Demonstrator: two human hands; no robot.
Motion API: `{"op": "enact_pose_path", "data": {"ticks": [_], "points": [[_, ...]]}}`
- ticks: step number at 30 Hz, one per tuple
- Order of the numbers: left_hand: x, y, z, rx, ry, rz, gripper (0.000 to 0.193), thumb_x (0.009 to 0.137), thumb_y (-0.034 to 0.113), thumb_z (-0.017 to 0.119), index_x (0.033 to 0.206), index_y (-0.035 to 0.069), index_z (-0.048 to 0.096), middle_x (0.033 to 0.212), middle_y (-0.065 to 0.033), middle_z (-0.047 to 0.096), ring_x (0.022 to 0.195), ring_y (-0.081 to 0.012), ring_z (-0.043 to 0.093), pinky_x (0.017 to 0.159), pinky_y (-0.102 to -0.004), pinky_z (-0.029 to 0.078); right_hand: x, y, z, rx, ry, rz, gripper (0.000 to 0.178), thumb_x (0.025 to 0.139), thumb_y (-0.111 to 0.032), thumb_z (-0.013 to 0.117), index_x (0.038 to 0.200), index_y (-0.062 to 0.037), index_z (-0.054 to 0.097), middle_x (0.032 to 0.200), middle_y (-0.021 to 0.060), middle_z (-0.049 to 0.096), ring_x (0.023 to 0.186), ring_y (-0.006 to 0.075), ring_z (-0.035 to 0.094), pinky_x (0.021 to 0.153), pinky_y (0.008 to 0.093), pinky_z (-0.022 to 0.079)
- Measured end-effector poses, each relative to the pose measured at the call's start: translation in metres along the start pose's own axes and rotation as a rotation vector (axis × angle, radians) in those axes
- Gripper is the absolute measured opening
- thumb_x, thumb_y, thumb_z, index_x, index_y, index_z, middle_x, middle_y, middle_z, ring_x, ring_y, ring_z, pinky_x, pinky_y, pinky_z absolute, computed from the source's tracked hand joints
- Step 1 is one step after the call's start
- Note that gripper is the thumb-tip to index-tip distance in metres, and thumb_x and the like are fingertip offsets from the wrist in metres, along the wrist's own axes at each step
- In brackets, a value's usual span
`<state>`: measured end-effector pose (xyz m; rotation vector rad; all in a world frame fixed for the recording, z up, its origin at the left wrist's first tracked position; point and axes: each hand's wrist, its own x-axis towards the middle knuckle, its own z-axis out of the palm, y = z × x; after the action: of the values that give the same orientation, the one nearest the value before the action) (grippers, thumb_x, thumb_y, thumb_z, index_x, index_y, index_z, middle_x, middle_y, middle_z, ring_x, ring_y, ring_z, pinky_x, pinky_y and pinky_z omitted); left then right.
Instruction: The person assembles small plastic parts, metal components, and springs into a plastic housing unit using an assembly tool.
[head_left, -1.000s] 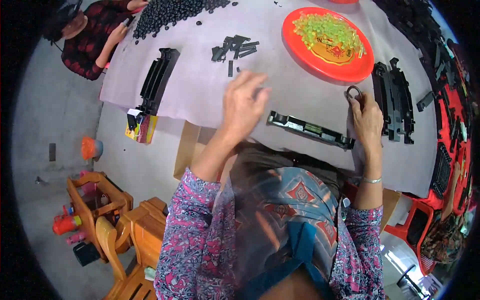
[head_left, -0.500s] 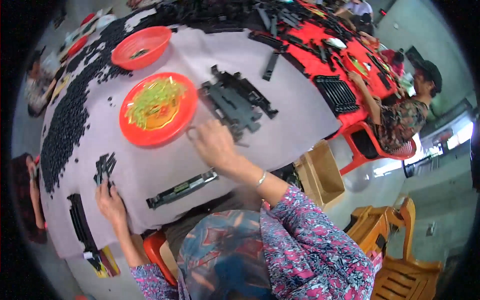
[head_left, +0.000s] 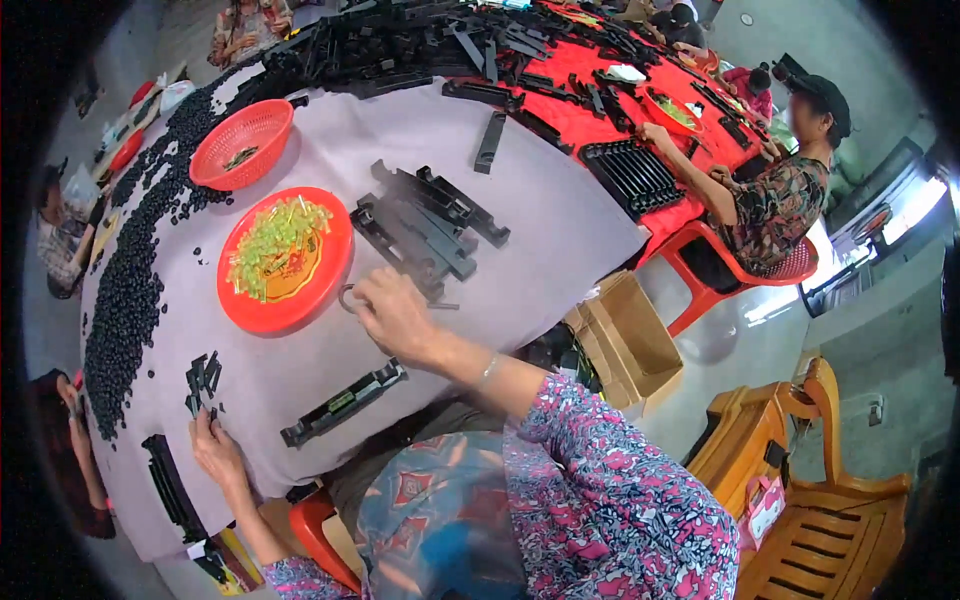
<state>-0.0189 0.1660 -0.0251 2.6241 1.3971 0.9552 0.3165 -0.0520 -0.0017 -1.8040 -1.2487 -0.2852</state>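
Note:
My left hand (head_left: 219, 455) is at the table's left front, its fingertips closed on a small black plastic strip at the lower end of a loose cluster of black strips (head_left: 207, 372). My right hand (head_left: 393, 313) is bent over the cloth, closed around a tool with a dark ring (head_left: 347, 298) on one side and a thin rod (head_left: 441, 306) on the other; its exact kind is not clear. Between the hands lies a long black plastic housing (head_left: 343, 403) with a green inset. Just beyond the right hand is a stack of long black parts (head_left: 425, 222).
A red plate (head_left: 338, 272) bears small yellow-green pieces; behind it stands a red basket (head_left: 243, 150). Many small black pieces (head_left: 120, 330) line the left edge. More black parts (head_left: 160, 480) lie front left. A person (head_left: 800, 190) sits at right beside a cardboard box (head_left: 625, 345).
The view has shifted, so the plate and stack appear farther left and lower. My right hand remains between plate and stack; the left stays at the black strips.

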Motion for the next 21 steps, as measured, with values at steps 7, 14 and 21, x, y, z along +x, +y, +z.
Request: {"op": "enact_pose_path", "data": {"ticks": [7, 14, 21], "points": [[0.000, 0.060, -0.034, -0.322, 0.029, -0.026, 0.025, 0.090, -0.002, 0.055, 0.114, -0.004, 0.064, 0.093, -0.0164, 0.057, 0.086, -0.0335, 0.059, 0.075, -0.0404, 0.047, 0.008, -0.018, -0.012, 0.298, 0.111, 0.023, 0.009, 0.086, -0.009, 0.066, 0.089, -0.0014, 0.062, 0.080, 0.0125, 0.062, 0.077, 0.0305, 0.060, 0.070, 0.0406, 0.047], [-0.022, 0.183, -0.056, -0.518, 0.034, 0.383, 0.030, 0.083, -0.013, 0.056, 0.109, -0.002, 0.066, 0.093, -0.0141, 0.056, 0.082, -0.0275, 0.059, 0.071, -0.0339, 0.050, -0.007, -0.067, -0.019, 0.831, -0.337, 0.252, 0.023, 0.095, -0.022, 0.064, 0.089, 0.0000, 0.063, 0.069, 0.0023, 0.058, 0.062, 0.0110, 0.053, 0.056, 0.0311, 0.045], [-0.045, 0.207, -0.047, -0.535, 0.029, 0.440, 0.029, 0.081, -0.014, 0.061, 0.105, -0.001, 0.068, 0.092, -0.0154, 0.059, 0.080, -0.0295, 0.061, 0.070, -0.0359, 0.051, -0.013, -0.079, -0.022, 1.159, -0.692, 0.650, 0.032, 0.100, -0.033, 0.057, 0.080, -0.0073, 0.057, 0.066, -0.0014, 0.054, 0.055, 0.0052, 0.048, 0.045, 0.0232, 0.037]]}}
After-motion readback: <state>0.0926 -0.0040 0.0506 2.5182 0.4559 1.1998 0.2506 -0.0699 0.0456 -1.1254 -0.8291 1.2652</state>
